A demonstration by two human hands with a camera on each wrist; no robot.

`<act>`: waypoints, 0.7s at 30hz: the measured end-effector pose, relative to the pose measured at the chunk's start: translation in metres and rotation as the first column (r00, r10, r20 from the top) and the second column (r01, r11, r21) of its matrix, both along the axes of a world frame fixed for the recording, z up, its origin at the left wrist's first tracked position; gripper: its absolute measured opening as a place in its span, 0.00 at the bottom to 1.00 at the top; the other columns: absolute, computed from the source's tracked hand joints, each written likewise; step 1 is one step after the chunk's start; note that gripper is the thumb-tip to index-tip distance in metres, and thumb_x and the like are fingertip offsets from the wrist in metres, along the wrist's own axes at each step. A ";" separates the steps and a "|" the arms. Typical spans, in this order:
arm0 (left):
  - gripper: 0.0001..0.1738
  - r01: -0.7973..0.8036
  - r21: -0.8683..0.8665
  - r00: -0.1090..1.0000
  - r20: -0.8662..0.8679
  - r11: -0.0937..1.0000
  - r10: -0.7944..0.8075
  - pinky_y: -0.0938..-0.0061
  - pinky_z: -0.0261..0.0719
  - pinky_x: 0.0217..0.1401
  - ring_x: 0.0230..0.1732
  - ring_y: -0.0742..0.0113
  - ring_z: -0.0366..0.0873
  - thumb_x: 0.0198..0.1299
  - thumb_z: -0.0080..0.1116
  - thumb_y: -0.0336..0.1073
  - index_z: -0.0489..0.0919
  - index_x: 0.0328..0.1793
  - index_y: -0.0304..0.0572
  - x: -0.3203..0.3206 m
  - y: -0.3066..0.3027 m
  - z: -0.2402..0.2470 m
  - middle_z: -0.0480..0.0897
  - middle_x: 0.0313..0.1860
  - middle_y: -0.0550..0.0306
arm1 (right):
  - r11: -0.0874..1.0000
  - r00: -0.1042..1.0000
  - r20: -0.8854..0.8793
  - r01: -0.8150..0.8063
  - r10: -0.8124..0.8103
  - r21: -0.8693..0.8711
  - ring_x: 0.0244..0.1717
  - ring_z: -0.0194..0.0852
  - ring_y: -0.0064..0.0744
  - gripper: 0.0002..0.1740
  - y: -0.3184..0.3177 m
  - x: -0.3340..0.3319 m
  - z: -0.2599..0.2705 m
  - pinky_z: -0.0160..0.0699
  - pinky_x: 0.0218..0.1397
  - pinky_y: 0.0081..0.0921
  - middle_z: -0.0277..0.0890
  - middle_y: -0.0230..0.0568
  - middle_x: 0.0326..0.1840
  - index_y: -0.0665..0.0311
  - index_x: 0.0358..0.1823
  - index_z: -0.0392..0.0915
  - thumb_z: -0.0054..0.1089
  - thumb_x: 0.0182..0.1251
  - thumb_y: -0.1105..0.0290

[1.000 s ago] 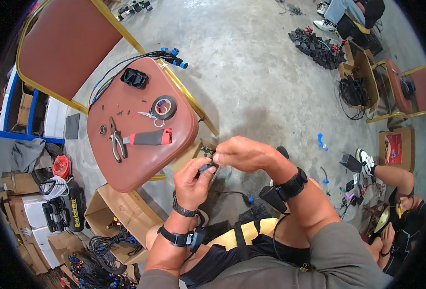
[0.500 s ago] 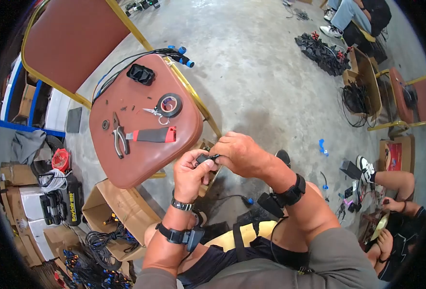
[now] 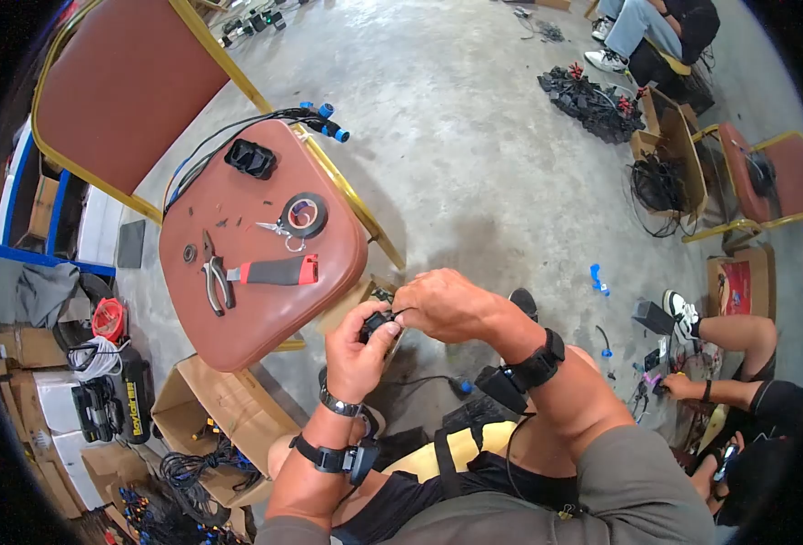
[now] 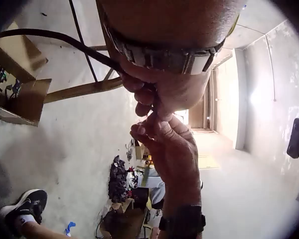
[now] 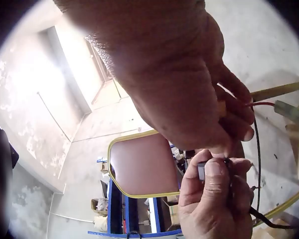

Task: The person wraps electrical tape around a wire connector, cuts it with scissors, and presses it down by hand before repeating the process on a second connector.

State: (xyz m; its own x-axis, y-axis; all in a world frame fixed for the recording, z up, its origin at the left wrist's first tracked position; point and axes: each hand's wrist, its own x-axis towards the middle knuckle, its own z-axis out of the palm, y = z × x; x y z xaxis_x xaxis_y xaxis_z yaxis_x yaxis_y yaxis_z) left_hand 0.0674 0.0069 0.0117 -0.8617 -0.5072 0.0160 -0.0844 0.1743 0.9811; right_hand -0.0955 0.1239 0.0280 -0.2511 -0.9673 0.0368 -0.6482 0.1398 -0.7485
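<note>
In the head view my left hand grips a small black plastic part between thumb and fingers. A flat grey face of it shows beside the left thumb in the right wrist view. From the left hand a black cable runs off in the left wrist view. My right hand meets the left at the part's end, its fingertips pinching a thin black wire there. The right hand's own fingers hide most of that wire. Past them, a red wire shows in the right wrist view.
On the brown chair seat lie pliers, a red-and-black handled knife, small scissors, black tape and a black plastic tray. An open cardboard box with cables stands below. Another person sits at right.
The right hand has dipped and turned over the left one, then come back close against it. The black part has tilted in the left fingers. The head view has shifted slightly.
</note>
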 end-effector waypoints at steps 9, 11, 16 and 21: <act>0.20 -0.107 0.334 0.994 0.021 0.937 0.106 0.86 0.69 0.24 0.25 0.83 0.74 0.62 0.65 0.27 0.76 0.60 0.37 -0.005 -0.003 0.004 0.84 0.33 0.62 | 0.994 0.980 0.185 0.086 -0.072 -0.068 0.41 0.81 0.55 0.09 -0.001 -0.001 0.004 0.79 0.44 0.46 0.83 0.50 0.36 0.60 0.37 0.84 0.61 0.62 0.63; 0.20 -0.106 0.357 0.994 0.044 0.928 0.096 0.86 0.70 0.24 0.25 0.83 0.74 0.62 0.64 0.28 0.75 0.61 0.36 -0.004 -0.006 0.006 0.84 0.33 0.60 | 0.995 0.979 0.196 0.072 -0.057 -0.067 0.42 0.81 0.53 0.09 -0.001 -0.004 0.004 0.79 0.45 0.44 0.82 0.47 0.37 0.59 0.39 0.83 0.62 0.61 0.64; 0.22 -0.092 0.393 0.995 0.068 0.915 0.071 0.86 0.71 0.25 0.25 0.81 0.76 0.62 0.63 0.27 0.74 0.62 0.34 -0.004 -0.008 0.007 0.86 0.35 0.55 | 0.995 0.993 0.101 0.067 -0.059 -0.074 0.40 0.81 0.53 0.08 -0.001 -0.001 0.001 0.79 0.45 0.43 0.80 0.47 0.33 0.61 0.37 0.82 0.62 0.62 0.64; 0.11 -0.091 0.469 0.995 0.071 0.878 0.066 0.84 0.73 0.26 0.25 0.79 0.76 0.64 0.61 0.28 0.79 0.51 0.35 -0.006 -0.008 0.010 0.86 0.36 0.54 | 0.986 0.992 0.084 0.102 -0.091 -0.129 0.39 0.80 0.53 0.08 -0.001 -0.005 0.004 0.78 0.43 0.44 0.79 0.48 0.33 0.62 0.34 0.79 0.61 0.62 0.65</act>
State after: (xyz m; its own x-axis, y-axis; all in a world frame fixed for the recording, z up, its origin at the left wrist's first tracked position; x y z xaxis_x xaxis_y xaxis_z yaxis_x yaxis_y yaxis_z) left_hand 0.0610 -0.0007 0.0214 -0.8119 -0.5096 -0.2848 -0.1306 -0.3170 0.9394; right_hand -0.1008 0.1227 0.0321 -0.3501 -0.9261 0.1403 -0.5755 0.0945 -0.8123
